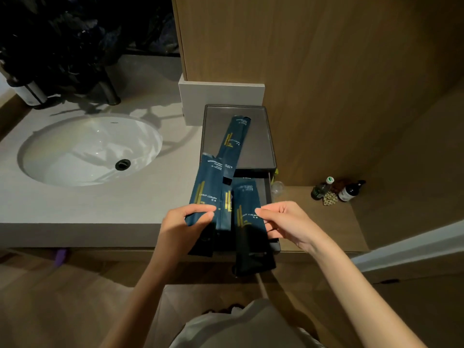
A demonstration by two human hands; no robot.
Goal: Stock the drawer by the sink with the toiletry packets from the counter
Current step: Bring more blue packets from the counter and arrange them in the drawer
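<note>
Left hand point(185, 222): fingers and thumb pinch the lower part of a fanned bunch of packets point(209, 192), held above the drawer's front edge.
Right hand point(283, 222): thumb and fingers pinch 1 wide packet point(247, 222), held upright over the drawer front.
Packets' look: flat dark teal-blue sachets, gold bar logo, pale "LIGHT LUXURY" lettering, black lower ends.
Drawer point(266, 189): pulled open from a small dark box, just beneath the hands.
Drawer box point(256, 136): stands on the surface right of the sink; 1 long narrow packet point(232, 146) lies slanted across its grey top, lower end overhanging the front.
Sink point(88, 149): white oval basin, dark drain.
Bottles point(336, 189): 2 small ones on the wooden ledge, far right.
</note>
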